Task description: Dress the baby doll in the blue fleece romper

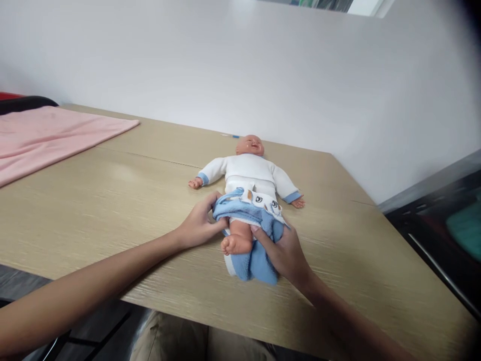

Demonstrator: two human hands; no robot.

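Note:
A baby doll lies on its back on the table, head away from me, in a white long-sleeved top with blue cuffs. Blue-and-white baby pants with a printed animal face are bunched around its lower body. One bare foot pokes out through the cloth; the other foot is hidden. My left hand grips the pants at the left side of that leg, thumb toward me. On the right side my right hand holds the pants, its thumb by the doll's leg and its other fingers behind the fabric.
The wooden table runs up to a white wall. A pink cloth lies at the far left beside a black and red object. A small blue-tipped item is behind the doll's head. Dark furniture stands at right.

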